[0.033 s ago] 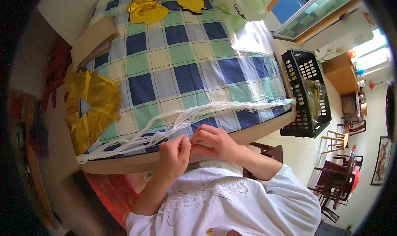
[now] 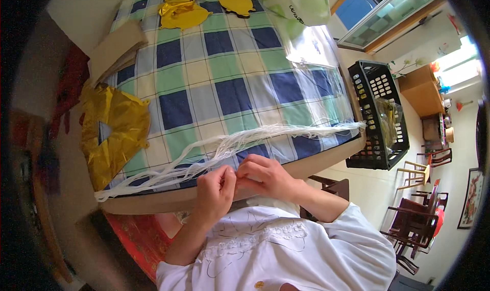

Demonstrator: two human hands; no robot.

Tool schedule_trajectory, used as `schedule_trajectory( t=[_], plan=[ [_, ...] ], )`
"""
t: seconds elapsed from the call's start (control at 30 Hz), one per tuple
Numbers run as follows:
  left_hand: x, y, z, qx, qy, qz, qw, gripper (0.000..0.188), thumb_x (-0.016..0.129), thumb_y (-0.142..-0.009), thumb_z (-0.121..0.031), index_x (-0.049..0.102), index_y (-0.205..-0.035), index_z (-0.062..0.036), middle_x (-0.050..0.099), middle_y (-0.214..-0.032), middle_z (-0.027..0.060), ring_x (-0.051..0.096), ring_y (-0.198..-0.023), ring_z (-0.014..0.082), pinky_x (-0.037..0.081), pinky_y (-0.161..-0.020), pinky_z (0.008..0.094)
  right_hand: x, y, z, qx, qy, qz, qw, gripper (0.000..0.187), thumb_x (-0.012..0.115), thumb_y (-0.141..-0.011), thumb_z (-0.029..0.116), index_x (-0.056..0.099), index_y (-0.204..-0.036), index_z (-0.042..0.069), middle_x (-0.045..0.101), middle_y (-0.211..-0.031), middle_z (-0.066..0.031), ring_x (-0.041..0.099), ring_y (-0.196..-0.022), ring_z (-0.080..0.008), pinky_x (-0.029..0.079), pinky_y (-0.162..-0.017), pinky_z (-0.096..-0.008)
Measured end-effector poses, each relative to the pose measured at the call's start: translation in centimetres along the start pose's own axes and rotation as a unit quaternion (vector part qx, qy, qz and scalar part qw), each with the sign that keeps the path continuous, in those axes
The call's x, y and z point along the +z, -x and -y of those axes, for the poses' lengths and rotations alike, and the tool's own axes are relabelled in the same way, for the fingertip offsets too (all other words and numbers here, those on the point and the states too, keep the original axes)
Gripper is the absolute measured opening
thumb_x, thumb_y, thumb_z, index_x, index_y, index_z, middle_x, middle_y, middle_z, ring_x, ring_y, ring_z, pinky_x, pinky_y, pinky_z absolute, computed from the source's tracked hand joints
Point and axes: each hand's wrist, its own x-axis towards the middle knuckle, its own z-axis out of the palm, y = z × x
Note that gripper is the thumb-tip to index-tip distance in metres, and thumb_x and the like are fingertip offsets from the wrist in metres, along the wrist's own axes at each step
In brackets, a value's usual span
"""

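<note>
My left hand (image 2: 216, 188) and my right hand (image 2: 265, 175) meet at the near edge of the bed, fingertips close together. Both are closed in a pinch; whatever lies between the fingers is too small to make out. Just beyond them a long bundle of white strings (image 2: 240, 140) stretches along the edge of the checked bedcover (image 2: 232, 99). It is spread loosely in the middle and gathered at both ends. A shiny gold foil sheet (image 2: 120, 120) with a hole in it lies by the bundle's left end.
More gold foil pieces (image 2: 184, 15) lie at the far side, next to a green and white plastic bag (image 2: 301, 5). Flat cardboard (image 2: 115, 51) rests at the left. A black plastic crate (image 2: 377, 115) stands off the right edge. Dark wooden chairs (image 2: 416, 217) are farther right.
</note>
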Motion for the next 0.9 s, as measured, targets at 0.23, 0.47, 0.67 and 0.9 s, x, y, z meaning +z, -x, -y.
schedule_trajectory(
  t=[0.23, 0.47, 0.67, 0.9],
  plan=[
    [-0.7, -0.7, 0.2, -0.02, 0.228, -0.138, 0.964, 0.007, 0.055, -0.091, -0.008, 0.058, -0.093, -0.0021, 0.062, -0.081, 0.0053, 0.05, -0.05, 0.0072, 0.043, -0.047, 0.0255, -2.9, -1.2, 0.8, -0.033, 0.084, 0.029, 0.996, 0.015, 0.066, -0.08, 0.005, 0.054, -0.088, 0.003, 0.057, -0.086, -0.0104, 0.059, -0.078, -0.028, 0.049, -0.066, -0.037],
    [-1.0, -2.9, 2.7, -0.284, 0.479, 0.24, 0.795, 0.046, 0.04, -0.098, -0.04, 0.054, -0.118, -0.0005, 0.065, -0.097, 0.0144, 0.061, -0.061, 0.0147, 0.05, -0.052, 0.026, -4.3, -2.1, 1.6, -0.122, 0.051, 0.116, 0.984, 0.011, 0.066, -0.079, 0.002, 0.058, -0.088, 0.002, 0.059, -0.084, -0.0081, 0.061, -0.079, -0.026, 0.05, -0.064, -0.0349],
    [-0.5, -1.5, 2.5, -0.149, 0.332, 0.224, 0.904, 0.019, 0.059, -0.091, -0.018, 0.064, -0.097, -0.0002, 0.065, -0.079, 0.0061, 0.06, -0.06, 0.0147, 0.048, -0.053, 0.025, -4.5, -2.0, 0.7, -0.041, 0.09, 0.005, 0.995, 0.011, 0.063, -0.081, 0.002, 0.059, -0.091, 0.002, 0.059, -0.083, -0.0102, 0.06, -0.075, -0.0295, 0.049, -0.062, -0.0368],
    [-1.0, -2.7, 1.2, 0.108, 0.04, 0.013, 0.993, 0.008, 0.064, -0.082, 0.002, 0.065, -0.088, -0.0013, 0.063, -0.078, 0.0021, 0.058, -0.064, 0.008, 0.047, -0.057, 0.0217, -3.9, -0.9, 0.4, 0.079, -0.148, 0.159, 0.973, 0.008, 0.061, -0.085, -0.001, 0.058, -0.093, 0.0, 0.062, -0.085, -0.0073, 0.064, -0.078, -0.0163, 0.052, -0.066, -0.0294]
  ],
)
